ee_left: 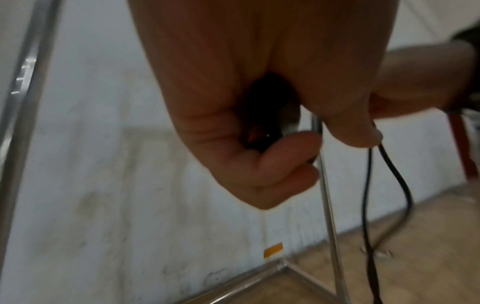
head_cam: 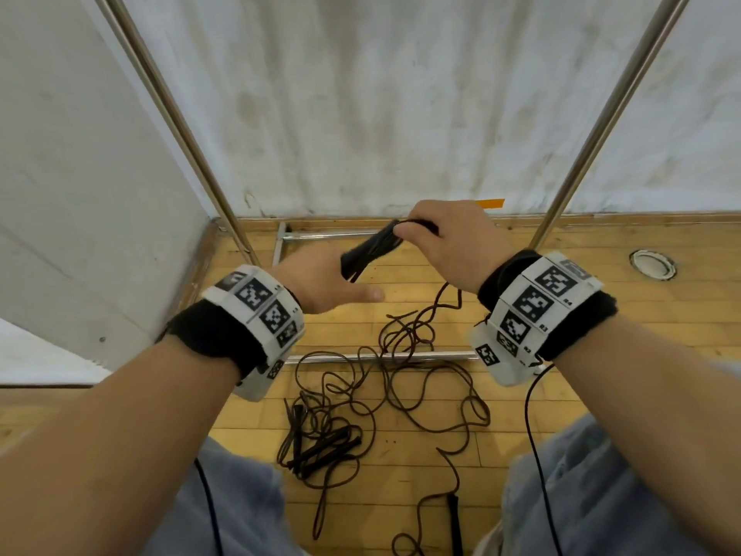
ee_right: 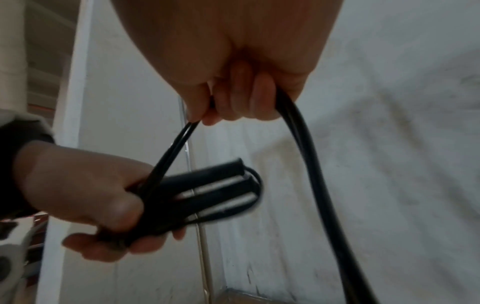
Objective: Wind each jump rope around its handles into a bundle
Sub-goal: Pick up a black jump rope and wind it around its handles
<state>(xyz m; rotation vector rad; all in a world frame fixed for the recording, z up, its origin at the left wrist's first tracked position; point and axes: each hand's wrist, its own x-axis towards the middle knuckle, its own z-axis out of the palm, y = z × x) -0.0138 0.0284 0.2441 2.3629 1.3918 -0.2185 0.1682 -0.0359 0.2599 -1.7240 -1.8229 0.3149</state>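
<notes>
My left hand [head_cam: 320, 278] grips a pair of black jump-rope handles [head_cam: 367, 250] held side by side, with some rope turns over them; the handles [ee_right: 207, 185] show clearly in the right wrist view, sticking out of the left hand [ee_right: 103, 205]. My right hand [head_cam: 437, 238] pinches the dark rope [ee_right: 306, 148] just above the handles, and the rope hangs from it down to the floor. In the left wrist view the left hand [ee_left: 259, 144] is curled round something dark, and the rope [ee_left: 389, 164] drops beside it.
More dark rope [head_cam: 401, 379] lies tangled on the wooden floor, with other black handles [head_cam: 320, 443] and a lone handle [head_cam: 453, 515] near my knees. A metal rack frame [head_cam: 180, 126] stands around the spot, against a white wall [head_cam: 401, 94]. A round floor fitting [head_cam: 651, 264] sits at right.
</notes>
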